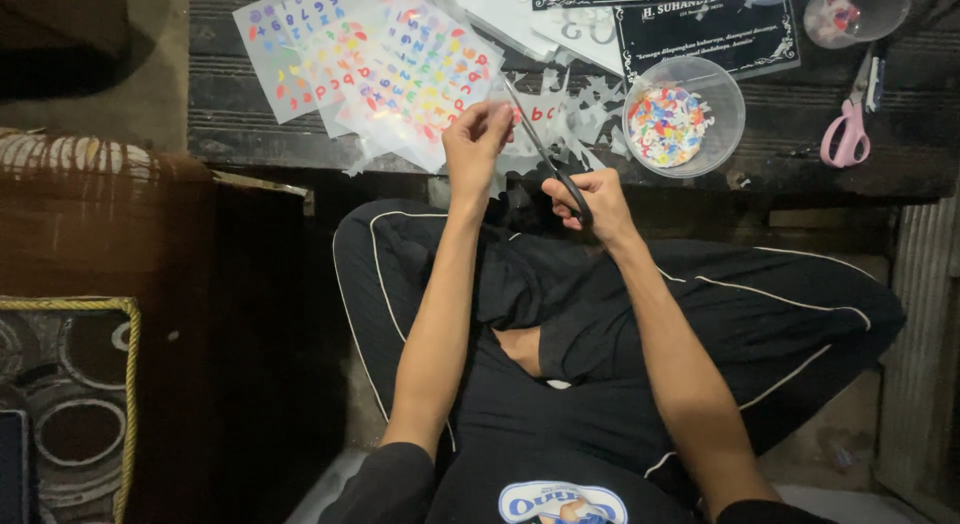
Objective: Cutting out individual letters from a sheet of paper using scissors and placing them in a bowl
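Holding one black scissors (548, 160), right hand (597, 197); left hand (476, 137) pinches one scrap.

Dim overhead light, perhaps slight blur, dark corners.

Both arms reach forward from the bottom of the view, bare from the elbows down. The left hand (478, 134) is raised a bit higher, with its fingers bunched together and pinched at the tips. The right hand (592, 199) sits lower and to the side, curled shut with its fingers bent in. The two hands are near each other but do not touch. The legs are crossed under the arms.
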